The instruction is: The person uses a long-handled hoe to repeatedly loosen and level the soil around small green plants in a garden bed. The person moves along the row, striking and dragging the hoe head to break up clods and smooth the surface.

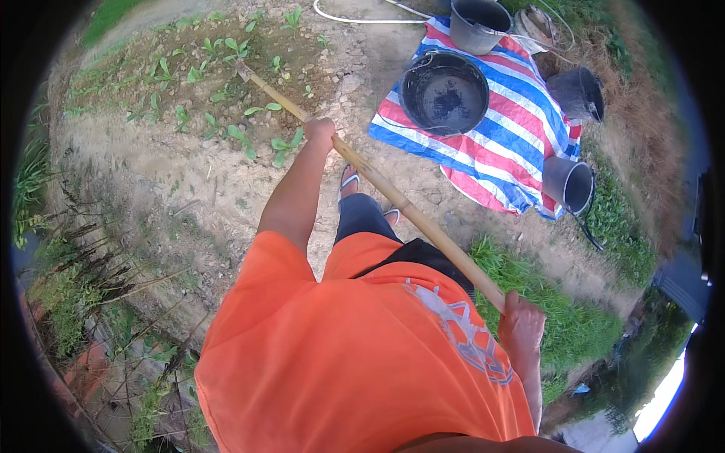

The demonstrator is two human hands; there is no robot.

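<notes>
A long bamboo-handled hoe [393, 198] slants across my body, from the far left down to the near right. My left hand [320, 133] is wrapped round the handle about a third of the way from its far end. Lower down, my right hand [521, 317] closes round the near end, beside my orange shirt. The hoe's small head [243, 71] rests at the soil among leafy green seedlings [236, 47]; its exact shape is hard to make out. More seedlings [281, 147] grow just left of my left hand.
A striped red, white and blue sheet [513, 143] lies at the right. On or beside it are a wide black tub [444, 93] and several buckets [568, 183]. A white hose [370, 21] runs along the back. Grass [559, 317] borders the right, and dry stalks [98, 264] the left.
</notes>
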